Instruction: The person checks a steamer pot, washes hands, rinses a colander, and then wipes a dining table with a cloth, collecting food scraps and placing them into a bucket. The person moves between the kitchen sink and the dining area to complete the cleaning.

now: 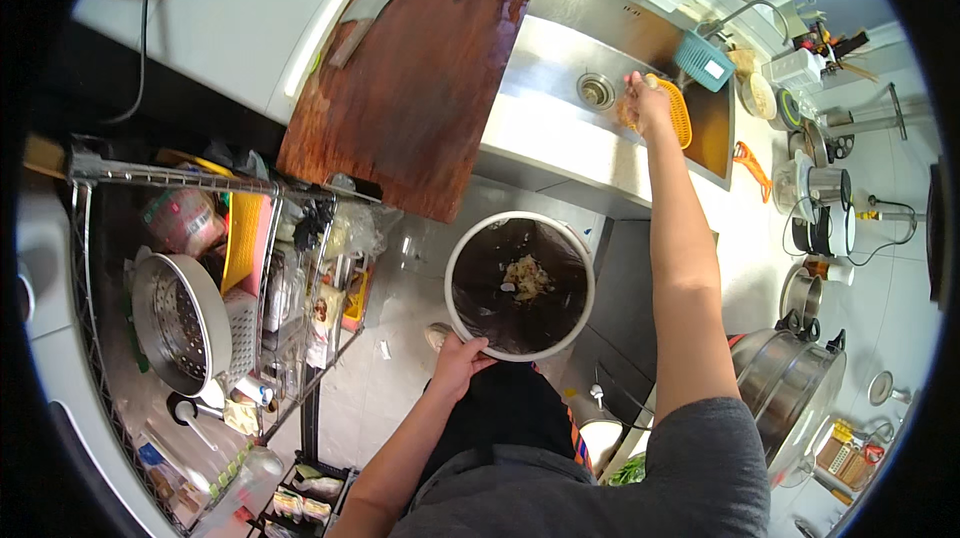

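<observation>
My left hand [459,367] grips the near rim of a round white bin [452,290], its thumb over the edge. A dark bag lines the bin, and a clump of pale food scraps [527,278] lies at its bottom. Out over the stainless steel sink [547,58], my right hand [646,101] is at an orange plastic basket [679,112], partly covering it. Its fingers are drawn together; whether they pinch the basket or something else cannot be told. A round drain [597,91] is just left of that hand.
Left of the sink, a wooden cutting board [405,88] bears a cleaver [367,13] and juts past the counter edge. A wire rack [172,174] stands at left. A teal caddy [703,60] hangs at the sink. An orange peeler [753,170] and a large steamer pot [787,388] sit at right.
</observation>
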